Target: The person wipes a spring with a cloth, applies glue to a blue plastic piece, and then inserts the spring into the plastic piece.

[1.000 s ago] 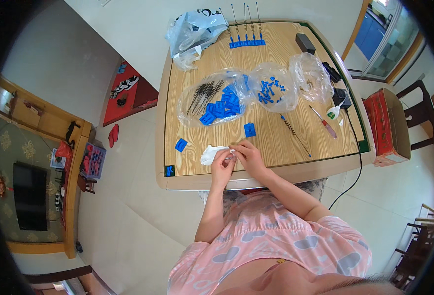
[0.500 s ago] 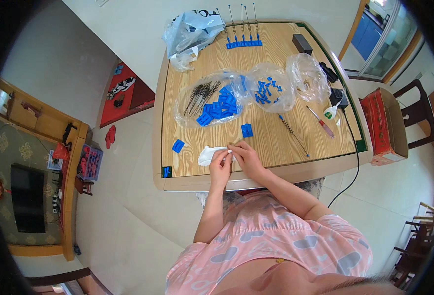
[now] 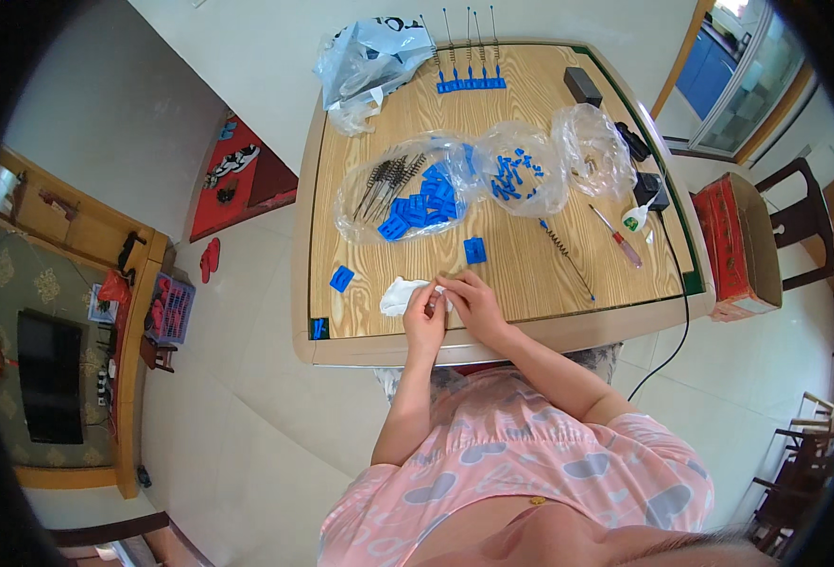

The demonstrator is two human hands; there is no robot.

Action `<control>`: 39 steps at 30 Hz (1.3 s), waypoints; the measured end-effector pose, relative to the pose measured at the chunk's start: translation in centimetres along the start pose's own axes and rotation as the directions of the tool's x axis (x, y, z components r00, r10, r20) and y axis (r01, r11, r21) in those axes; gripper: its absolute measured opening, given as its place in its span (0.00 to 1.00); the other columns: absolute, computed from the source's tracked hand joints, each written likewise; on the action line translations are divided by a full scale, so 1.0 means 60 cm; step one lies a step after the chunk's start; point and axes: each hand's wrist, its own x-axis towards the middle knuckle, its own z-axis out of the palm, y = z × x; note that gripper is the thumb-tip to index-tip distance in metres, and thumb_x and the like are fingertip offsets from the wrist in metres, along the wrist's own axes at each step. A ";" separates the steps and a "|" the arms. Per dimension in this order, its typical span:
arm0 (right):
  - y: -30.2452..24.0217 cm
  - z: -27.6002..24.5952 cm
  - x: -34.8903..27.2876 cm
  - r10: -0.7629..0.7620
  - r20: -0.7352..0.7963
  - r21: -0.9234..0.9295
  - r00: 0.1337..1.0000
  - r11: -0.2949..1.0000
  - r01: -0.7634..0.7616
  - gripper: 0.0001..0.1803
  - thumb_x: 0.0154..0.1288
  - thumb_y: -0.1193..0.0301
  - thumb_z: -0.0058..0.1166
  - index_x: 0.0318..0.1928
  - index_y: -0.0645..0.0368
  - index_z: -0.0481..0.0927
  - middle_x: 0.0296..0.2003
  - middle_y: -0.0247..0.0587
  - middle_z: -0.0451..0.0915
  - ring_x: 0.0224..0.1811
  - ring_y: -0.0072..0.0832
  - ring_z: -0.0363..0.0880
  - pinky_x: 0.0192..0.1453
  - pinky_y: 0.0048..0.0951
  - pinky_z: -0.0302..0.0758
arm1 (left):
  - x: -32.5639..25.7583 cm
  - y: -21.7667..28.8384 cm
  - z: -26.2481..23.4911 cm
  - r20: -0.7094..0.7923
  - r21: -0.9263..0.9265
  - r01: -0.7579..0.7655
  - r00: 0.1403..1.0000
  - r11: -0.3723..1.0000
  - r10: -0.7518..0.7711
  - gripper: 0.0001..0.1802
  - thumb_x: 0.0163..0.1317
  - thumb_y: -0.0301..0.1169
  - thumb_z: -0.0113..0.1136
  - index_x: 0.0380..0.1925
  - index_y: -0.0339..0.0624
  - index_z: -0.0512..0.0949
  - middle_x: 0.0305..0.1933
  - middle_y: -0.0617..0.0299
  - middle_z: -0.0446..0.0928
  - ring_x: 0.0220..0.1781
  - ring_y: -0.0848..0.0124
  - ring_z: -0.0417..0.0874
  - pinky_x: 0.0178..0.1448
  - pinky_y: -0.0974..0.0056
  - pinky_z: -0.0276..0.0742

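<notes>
At the table's near edge my left hand [image 3: 423, 317] and my right hand [image 3: 474, 304] meet, fingertips pinched together on a crumpled white tissue [image 3: 399, 297]. Most of the tissue lies on the tabletop to the left of my fingers; a small bit shows between them. Whether anything is wrapped inside it is hidden. Just beyond my hands sits a blue plastic block [image 3: 474, 250], and another blue block [image 3: 341, 279] lies off to the left. A spring on a thin rod with blue ends [image 3: 565, 257] rests to the right, beside a screwdriver [image 3: 617, 236].
Clear bags hold springs and blue blocks [image 3: 417, 210], small blue pieces [image 3: 511, 177], and small metal parts [image 3: 594, 161]. A blue base with upright spring rods [image 3: 472, 85] stands at the back. A small white bottle [image 3: 635, 218], black box [image 3: 582, 86] and cable [image 3: 685, 321] are right.
My fingertips have drawn closer around the tissue, covering more of the white bit between them. Everything on the table stays in place; the view shifts slightly.
</notes>
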 end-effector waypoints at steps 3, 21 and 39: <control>0.010 0.001 -0.003 0.062 -0.049 0.089 0.997 0.994 -0.058 0.10 0.60 0.78 0.56 0.43 0.64 0.79 0.31 0.45 0.74 0.30 0.36 0.76 0.33 0.31 0.73 | 0.003 -0.007 -0.002 0.010 0.010 -0.019 1.000 1.000 0.019 0.14 0.58 0.20 0.60 0.45 0.37 0.78 0.36 0.63 0.76 0.33 0.78 0.76 0.35 0.74 0.71; -0.003 -0.002 -0.001 0.177 -0.077 0.158 0.981 0.974 -0.164 0.07 0.61 0.78 0.56 0.40 0.62 0.76 0.32 0.44 0.75 0.29 0.32 0.75 0.33 0.28 0.73 | 0.010 -0.004 -0.012 0.080 -0.451 0.277 0.959 0.849 -0.270 0.12 0.63 0.21 0.56 0.47 0.35 0.74 0.35 0.62 0.79 0.32 0.78 0.77 0.33 0.74 0.73; -0.015 -0.006 -0.005 0.123 0.129 0.071 0.984 0.989 -0.133 0.23 0.57 0.76 0.58 0.56 0.60 0.74 0.40 0.48 0.74 0.40 0.43 0.75 0.43 0.36 0.75 | 0.002 0.005 -0.002 -0.013 -0.341 0.216 0.972 0.915 -0.235 0.04 0.66 0.26 0.56 0.32 0.39 0.74 0.22 0.69 0.72 0.22 0.83 0.70 0.25 0.76 0.64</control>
